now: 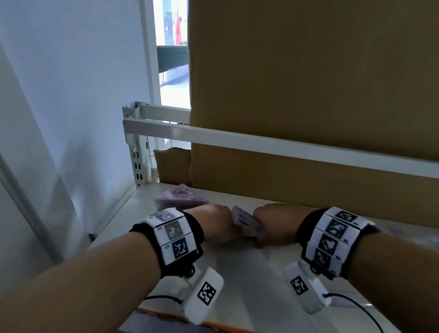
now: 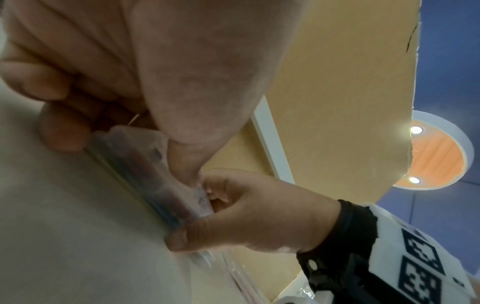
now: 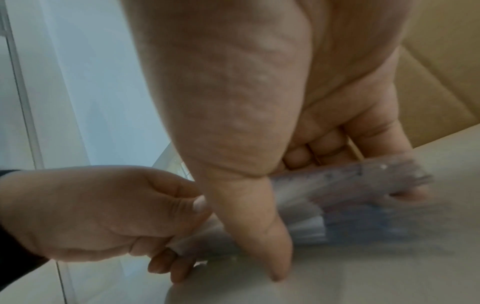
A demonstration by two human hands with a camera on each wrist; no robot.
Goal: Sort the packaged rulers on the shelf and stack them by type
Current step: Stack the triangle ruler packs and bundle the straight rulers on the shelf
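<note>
Both hands pinch one ruler pack [image 1: 247,223]: left hand [image 1: 216,226] & right hand [image 1: 273,227] at opposite ends, long axis left-right, pink stack [image 1: 179,197] far-left, nearer your left.

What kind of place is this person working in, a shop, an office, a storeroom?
Most likely a storeroom or a shop's stock area. A white metal shelf rack with slotted uprights holds a big cardboard box, and both hands hold a bundle of packaged rulers on the shelf board.
</note>
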